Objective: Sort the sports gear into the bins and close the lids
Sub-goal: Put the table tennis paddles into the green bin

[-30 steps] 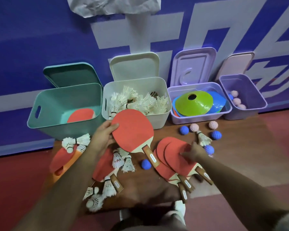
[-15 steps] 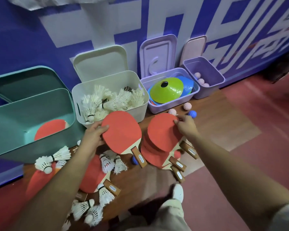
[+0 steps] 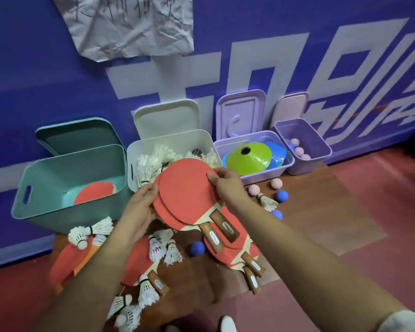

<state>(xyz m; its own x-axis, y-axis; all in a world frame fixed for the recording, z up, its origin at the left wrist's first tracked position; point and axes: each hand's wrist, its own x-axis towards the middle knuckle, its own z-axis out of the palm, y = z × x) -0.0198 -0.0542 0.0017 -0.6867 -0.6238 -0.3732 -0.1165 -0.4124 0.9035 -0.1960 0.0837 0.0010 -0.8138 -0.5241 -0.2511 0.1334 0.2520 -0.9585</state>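
We are holding two stacked paddles (image 3: 185,192) up before the white bin (image 3: 173,137), our left hand (image 3: 139,207) clamped on their left edge, our right hand (image 3: 228,188) pinching the far rim. We are wanting the blades squared, carried left and laid flat beside the paddle (image 3: 94,192) lying in the teal bin (image 3: 58,168).

The paddles (image 3: 185,192) have matt red rubber faces over pale bare wood; their handles (image 3: 224,227) are darker wood with a low varnished shine. The teal bin (image 3: 48,207), white bin (image 3: 201,140) and lilac bin (image 3: 261,178) are smooth plastic, satin rather than glossy. The green cone (image 3: 252,159) is shinier plastic. The shuttlecocks (image 3: 157,244) are white feather, frayed. The pink ball (image 3: 276,183) is knobbly and the blue ball (image 3: 197,248) matt. The paper sheet (image 3: 134,27) on the wall is crumpled and dull.
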